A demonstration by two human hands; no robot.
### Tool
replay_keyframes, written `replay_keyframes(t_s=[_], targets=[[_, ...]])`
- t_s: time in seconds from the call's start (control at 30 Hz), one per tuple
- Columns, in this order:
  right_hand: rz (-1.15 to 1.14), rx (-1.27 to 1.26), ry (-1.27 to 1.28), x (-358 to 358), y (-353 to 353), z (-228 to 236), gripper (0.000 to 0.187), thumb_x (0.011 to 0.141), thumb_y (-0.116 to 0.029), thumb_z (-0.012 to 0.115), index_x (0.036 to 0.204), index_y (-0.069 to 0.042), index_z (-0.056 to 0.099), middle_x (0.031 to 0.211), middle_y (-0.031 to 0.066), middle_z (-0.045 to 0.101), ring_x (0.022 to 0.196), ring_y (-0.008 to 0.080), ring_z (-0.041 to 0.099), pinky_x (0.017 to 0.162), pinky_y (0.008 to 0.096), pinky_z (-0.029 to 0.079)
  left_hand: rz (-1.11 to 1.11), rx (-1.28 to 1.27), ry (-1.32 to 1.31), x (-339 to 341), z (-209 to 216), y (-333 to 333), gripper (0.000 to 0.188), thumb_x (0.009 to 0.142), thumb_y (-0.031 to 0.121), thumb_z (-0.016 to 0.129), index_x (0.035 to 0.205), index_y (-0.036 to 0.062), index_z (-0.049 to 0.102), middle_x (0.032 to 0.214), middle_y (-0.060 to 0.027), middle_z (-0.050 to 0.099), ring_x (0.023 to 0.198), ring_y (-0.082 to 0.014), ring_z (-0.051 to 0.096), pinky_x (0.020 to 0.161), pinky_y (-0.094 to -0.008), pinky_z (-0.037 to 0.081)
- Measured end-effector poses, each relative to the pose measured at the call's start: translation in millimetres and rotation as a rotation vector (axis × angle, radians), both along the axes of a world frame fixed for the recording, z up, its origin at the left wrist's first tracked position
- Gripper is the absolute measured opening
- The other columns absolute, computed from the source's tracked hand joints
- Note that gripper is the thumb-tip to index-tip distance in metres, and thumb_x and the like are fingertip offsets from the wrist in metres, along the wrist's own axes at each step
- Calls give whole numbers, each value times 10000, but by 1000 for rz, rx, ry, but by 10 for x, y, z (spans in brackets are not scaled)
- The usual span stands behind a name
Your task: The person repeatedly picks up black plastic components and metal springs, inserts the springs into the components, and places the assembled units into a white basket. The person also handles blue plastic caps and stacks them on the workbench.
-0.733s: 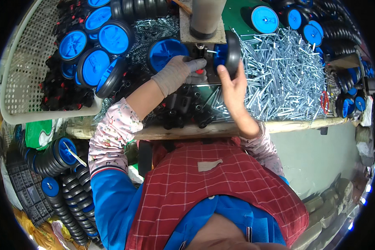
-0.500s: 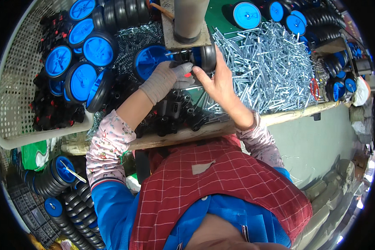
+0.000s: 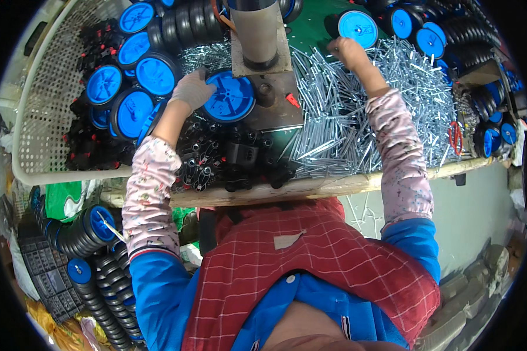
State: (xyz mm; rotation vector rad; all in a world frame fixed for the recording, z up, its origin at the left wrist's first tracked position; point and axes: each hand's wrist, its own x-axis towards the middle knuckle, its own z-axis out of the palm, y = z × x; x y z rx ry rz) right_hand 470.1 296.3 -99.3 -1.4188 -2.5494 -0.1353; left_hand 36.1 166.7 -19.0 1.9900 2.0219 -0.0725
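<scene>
My left hand (image 3: 193, 90), in a pale fabric glove, is at the left edge of a blue wheel with a black tyre (image 3: 229, 96). Its fingertips are hard to make out beside a heap of small metal parts (image 3: 208, 57). Farther right, my bare right hand (image 3: 352, 55) reaches over the far edge of a pile of metal pins (image 3: 328, 111). Its fingers are bent together just below another blue wheel (image 3: 358, 29); whatever they pinch is too small to tell. Between the hands, a small red piece (image 3: 293, 100) lies on a metal plate (image 3: 275, 114) below a grey column (image 3: 256, 38).
A pale perforated basket (image 3: 38, 128) at the left holds blue wheels and black parts with red bits. Black plastic fittings (image 3: 240, 153) lie along the wooden table edge (image 3: 310, 190). Red-handled scissors or pliers (image 3: 455, 138) lie right of the pins. Stacked wheels (image 3: 459, 47) stand far right.
My hands have parted from the black part and wheel under the column. The left moved left to the blue wheel, the right far and right. The metal plate with the red piece is now exposed.
</scene>
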Motion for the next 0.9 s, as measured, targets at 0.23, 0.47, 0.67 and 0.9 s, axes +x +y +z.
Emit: replay_keyframes(t_s=[0.23, 0.47, 0.67, 0.9], targets=[[-110, 145, 492, -172, -338, 91, 222, 964, -215, 599, 1116, -64, 539, 907, 229, 678, 770, 430, 673, 677, 498, 542, -34, 303, -477, 197, 431, -550, 382, 861, 100, 708, 1195, -20, 568, 1075, -201, 651, 1025, -310, 638, 906, -378, 505], [247, -727, 1409, -904, -2028, 1093, 318, 972, -32, 561, 1285, 6, 518, 962, 116, 690, 776, 150, 688, 695, 268, 582, -738, 980, -490, 391, 300, -1345, 296, 639, 21, 696, 912, 97, 610, 980, -101, 626, 992, -313, 644, 992, -560, 493], [367, -710, 1189, -1351, -2373, 1280, 360, 992, -8, 530, 1345, 26, 467, 1098, 125, 626, 944, 178, 670, 837, 304, 556, -851, 1057, -522, 450, 203, -1386, 263, 681, 67, 708, 913, 135, 601, 994, -68, 614, 976, -278, 651, 986, -575, 497], [714, -343, 497, -1514, -2248, 1453, 958, 798, -536, 723, 1505, -1, 360, 1556, 266, 304, 1443, 425, 301, 1164, 518, 273, -575, 1134, -698, 442, 247, -1269, 331, 721, 136, 772, 997, 82, 598, 1121, -145, 594, 1046, -334, 629, 963, -506, 520]])
